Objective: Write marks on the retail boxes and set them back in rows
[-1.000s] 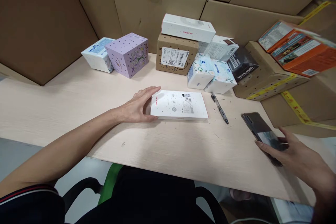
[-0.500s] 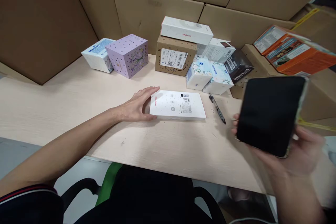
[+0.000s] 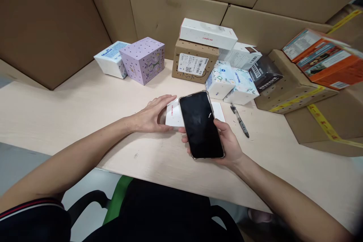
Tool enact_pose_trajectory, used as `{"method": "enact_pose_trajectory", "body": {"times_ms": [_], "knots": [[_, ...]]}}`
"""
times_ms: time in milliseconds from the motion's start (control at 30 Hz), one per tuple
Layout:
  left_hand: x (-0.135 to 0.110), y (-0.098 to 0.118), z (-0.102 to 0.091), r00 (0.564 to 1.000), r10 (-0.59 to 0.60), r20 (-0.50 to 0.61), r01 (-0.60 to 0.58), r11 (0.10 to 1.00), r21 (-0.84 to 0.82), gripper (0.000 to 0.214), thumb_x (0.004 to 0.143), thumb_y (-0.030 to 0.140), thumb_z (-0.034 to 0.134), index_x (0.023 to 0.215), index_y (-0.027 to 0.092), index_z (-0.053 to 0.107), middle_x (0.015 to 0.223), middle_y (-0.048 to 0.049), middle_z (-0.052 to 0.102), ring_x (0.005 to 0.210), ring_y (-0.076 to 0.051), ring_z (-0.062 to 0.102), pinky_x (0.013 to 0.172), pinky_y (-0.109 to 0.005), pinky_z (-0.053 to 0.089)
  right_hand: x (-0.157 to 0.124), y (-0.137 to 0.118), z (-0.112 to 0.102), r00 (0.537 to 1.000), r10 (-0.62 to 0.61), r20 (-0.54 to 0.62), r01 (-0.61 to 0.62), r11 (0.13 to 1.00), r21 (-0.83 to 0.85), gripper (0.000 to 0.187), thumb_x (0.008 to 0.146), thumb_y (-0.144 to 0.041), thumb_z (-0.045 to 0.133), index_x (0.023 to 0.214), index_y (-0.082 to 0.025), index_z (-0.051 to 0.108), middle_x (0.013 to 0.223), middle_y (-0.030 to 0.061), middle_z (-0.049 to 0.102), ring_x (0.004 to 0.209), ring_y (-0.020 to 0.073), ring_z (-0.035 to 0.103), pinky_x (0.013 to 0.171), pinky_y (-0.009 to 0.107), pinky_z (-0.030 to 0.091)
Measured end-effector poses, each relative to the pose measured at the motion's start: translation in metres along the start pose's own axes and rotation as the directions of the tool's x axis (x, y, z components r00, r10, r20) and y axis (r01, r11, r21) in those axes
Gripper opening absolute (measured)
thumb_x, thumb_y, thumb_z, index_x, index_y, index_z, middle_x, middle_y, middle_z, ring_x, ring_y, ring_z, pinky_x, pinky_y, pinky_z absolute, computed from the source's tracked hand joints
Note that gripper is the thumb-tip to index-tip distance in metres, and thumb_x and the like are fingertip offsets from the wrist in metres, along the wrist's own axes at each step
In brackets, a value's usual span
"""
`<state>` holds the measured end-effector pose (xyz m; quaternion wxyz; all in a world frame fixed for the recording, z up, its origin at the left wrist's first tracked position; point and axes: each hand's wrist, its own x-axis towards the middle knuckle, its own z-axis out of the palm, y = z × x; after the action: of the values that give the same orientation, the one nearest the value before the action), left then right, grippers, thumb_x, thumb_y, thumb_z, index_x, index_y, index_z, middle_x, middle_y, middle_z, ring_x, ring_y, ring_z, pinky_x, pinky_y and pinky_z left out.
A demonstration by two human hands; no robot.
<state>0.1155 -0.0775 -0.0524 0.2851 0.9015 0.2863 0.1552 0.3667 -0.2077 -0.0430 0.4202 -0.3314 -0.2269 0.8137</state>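
Note:
A flat white box (image 3: 174, 115) with small red print lies on the table in front of me. My left hand (image 3: 150, 116) grips its left end, thumb at the near corner and fingertips at the far one. Above the box, my right hand (image 3: 231, 143) holds a smartphone (image 3: 202, 126) in a clear-edged case, its dark screen facing up towards me. The phone covers much of the box's middle. Right of the box, a black pen (image 3: 239, 121) rests on the table.
At the back stand a purple box (image 3: 143, 60), tissue packs (image 3: 219, 79) and a brown carton (image 3: 194, 62) with a long white box (image 3: 208, 33) on top. Larger cartons (image 3: 297, 83), one bearing an orange box (image 3: 326, 60), are at the right. Cardboard boxes (image 3: 170, 15) wall the rear.
My right hand has brought the phone leftwards from the right side to above the white box. My left hand keeps its hold on the box. The view has shifted slightly.

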Motion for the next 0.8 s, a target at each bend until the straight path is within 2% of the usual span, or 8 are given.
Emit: {"method": "enact_pose_trajectory", "body": {"times_ms": [133,500,800], "knots": [[-0.0002,-0.0003,0.0005,1.0,-0.003,0.0,0.003,1.0,0.007,0.107,0.077,0.053,0.078,0.163,0.025,0.02,0.167,-0.0179,0.028,0.156,-0.04,0.024,0.126,-0.063,0.024,0.0011,0.0005,-0.0025,0.999,0.019,0.035,-0.019,1.0,0.02,0.073,0.091,-0.076,0.043,0.132,-0.02,0.067,0.133,0.016,0.071,0.099,0.0258,0.072,0.078,0.04,0.06],[0.0001,0.0005,-0.0008,1.0,-0.01,0.001,0.01,1.0,0.018,0.107,0.077,0.051,0.078,0.163,0.026,0.019,0.167,-0.0168,0.028,0.155,-0.042,0.026,0.126,-0.064,0.025,-0.005,0.0018,-0.0034,0.996,-0.022,0.088,0.021,1.0,0.008,0.07,0.091,-0.072,0.046,0.133,-0.02,0.066,0.132,0.0158,0.071,0.099,0.0261,0.071,0.078,0.039,0.059],[0.0002,0.0036,-0.0014,1.0,-0.03,-0.005,0.03,1.0,-0.008,0.108,0.075,0.053,0.078,0.163,0.025,0.02,0.168,-0.0164,0.027,0.155,-0.043,0.026,0.127,-0.064,0.024,-0.001,0.0003,-0.0023,0.99,-0.001,0.141,-0.001,1.0,0.016,0.068,0.09,-0.068,0.044,0.13,-0.017,0.066,0.125,0.0159,0.073,0.092,0.0252,0.073,0.076,0.039,0.06]]}}
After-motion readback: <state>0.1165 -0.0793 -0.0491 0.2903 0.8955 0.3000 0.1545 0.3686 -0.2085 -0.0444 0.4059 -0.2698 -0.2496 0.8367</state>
